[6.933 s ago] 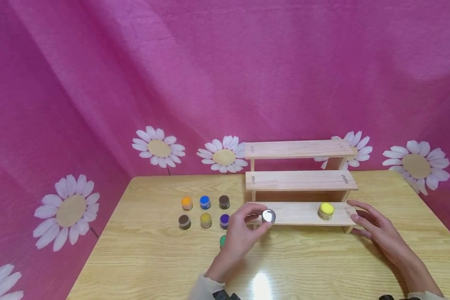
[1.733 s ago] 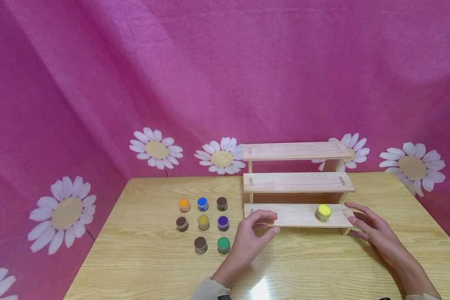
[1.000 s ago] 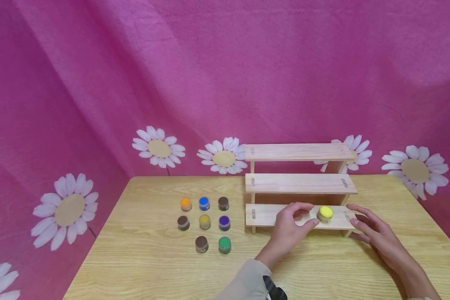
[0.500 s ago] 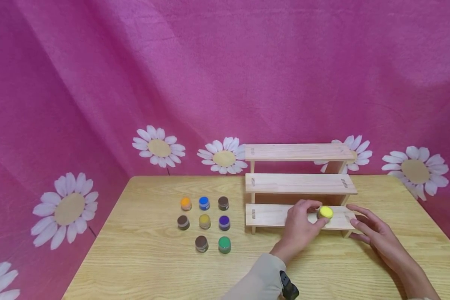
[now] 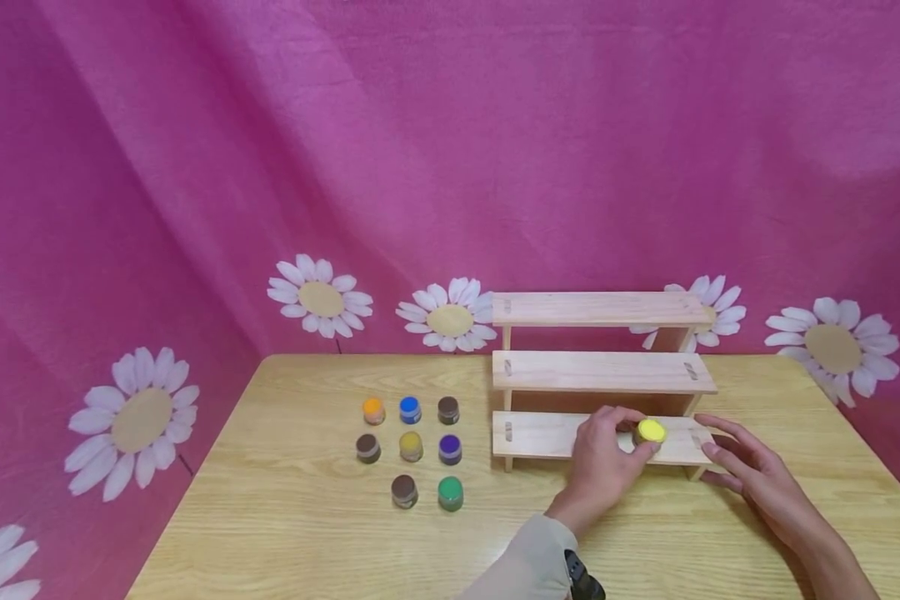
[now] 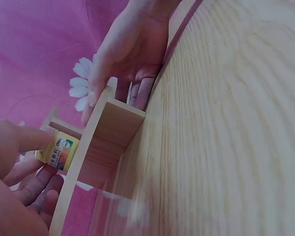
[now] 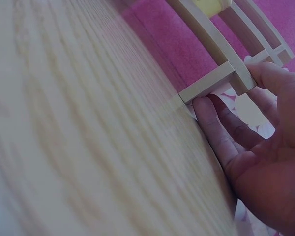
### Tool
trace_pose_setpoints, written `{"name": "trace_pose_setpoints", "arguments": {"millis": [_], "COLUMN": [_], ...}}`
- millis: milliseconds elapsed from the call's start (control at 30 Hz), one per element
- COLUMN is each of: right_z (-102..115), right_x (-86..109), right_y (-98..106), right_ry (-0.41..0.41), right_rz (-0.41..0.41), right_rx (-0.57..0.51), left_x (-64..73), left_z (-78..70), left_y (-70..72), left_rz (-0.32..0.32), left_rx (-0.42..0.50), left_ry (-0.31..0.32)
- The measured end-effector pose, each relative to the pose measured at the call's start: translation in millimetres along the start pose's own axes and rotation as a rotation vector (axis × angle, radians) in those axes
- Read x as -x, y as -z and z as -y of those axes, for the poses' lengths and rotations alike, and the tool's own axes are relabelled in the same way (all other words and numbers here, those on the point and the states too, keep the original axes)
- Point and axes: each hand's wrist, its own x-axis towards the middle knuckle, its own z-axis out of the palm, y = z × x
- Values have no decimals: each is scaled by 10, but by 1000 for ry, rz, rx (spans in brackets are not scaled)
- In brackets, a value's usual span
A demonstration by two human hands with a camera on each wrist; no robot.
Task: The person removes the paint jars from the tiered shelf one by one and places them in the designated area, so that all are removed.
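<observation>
A wooden three-step shelf (image 5: 605,373) stands on the table. On its lowest step sits a small paint jar with a yellow lid (image 5: 652,431). My left hand (image 5: 603,454) pinches this jar between thumb and fingers; the left wrist view shows the jar's printed label side-on, against the board. My right hand (image 5: 757,467) grips the right end of the lowest step. In the right wrist view its thumb lies on the board's end and the other fingers reach below, by the side support (image 7: 209,82).
Left of the shelf, several paint jars stand in rows on the wooden table (image 5: 307,542): orange (image 5: 373,410), blue (image 5: 410,409), ochre (image 5: 411,446), purple (image 5: 450,449), green (image 5: 451,493) and dark-lidded ones (image 5: 404,491). A pink daisy-print cloth (image 5: 450,167) hangs behind.
Earlier my left hand held a dark-lidded jar at the step's left end; that jar now stands beside the green one. The left hand has moved right and taken hold of the yellow jar.
</observation>
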Motion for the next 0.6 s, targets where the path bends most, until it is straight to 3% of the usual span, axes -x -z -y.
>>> {"name": "trace_pose_setpoints", "arguments": {"millis": [267,400,600], "right_z": [13,1,-21], "right_x": [-21,-15,-12], "right_y": [3,7,5], "right_ry": [21,15,11], "right_rz": [-3,-3,-9], "right_rx": [14,1,-3], "left_x": [108,174,268], "left_z": [48,68,95], "left_y": [178,282,441], "left_rz": [20,49,94], "left_rx": [161,250,284], "left_ry": [-110,-99,-103]}}
